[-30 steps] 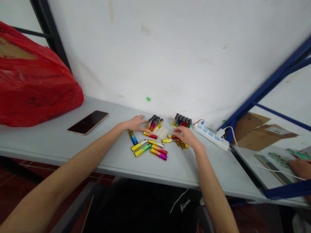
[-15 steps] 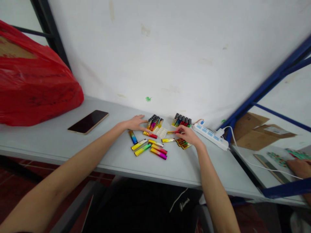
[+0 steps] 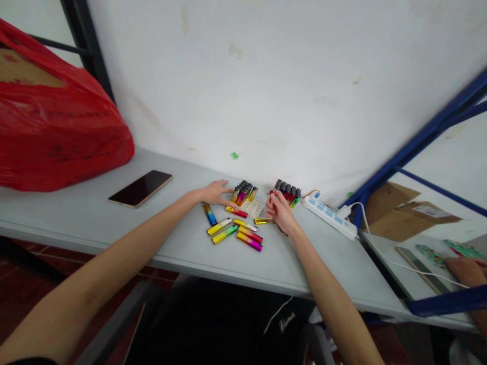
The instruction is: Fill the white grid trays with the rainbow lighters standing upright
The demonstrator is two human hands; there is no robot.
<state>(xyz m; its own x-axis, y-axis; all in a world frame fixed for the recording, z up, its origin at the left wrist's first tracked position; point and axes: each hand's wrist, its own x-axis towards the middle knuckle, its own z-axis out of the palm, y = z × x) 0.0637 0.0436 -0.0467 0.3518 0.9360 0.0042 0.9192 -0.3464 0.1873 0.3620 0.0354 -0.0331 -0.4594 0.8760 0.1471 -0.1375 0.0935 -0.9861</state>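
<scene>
My left hand (image 3: 216, 193) rests with spread fingers beside a white tray (image 3: 254, 208), its fingertips close to the upright lighters (image 3: 243, 192) standing in the tray's back part. A red and gold lighter (image 3: 236, 212) lies at the tray's front edge. My right hand (image 3: 279, 207) is closed on a red lighter (image 3: 272, 195), raised right of the tray. Behind that hand stands a second block of upright lighters (image 3: 288, 189). Several loose lighters (image 3: 224, 233) in yellow, green, pink and blue lie in front of the tray. The right hand partly hides others.
A phone (image 3: 141, 188) lies at the left, near a large red bag (image 3: 64, 126). A white power strip (image 3: 330, 217) sits at the right. Past the blue frame (image 3: 399, 152) are cardboard (image 3: 411, 210) and another person's hand (image 3: 466, 271).
My right hand has lifted the red lighter from the table and moved slightly left, tilting it upright. My left hand stays beside the tray. The view has shifted slightly.
</scene>
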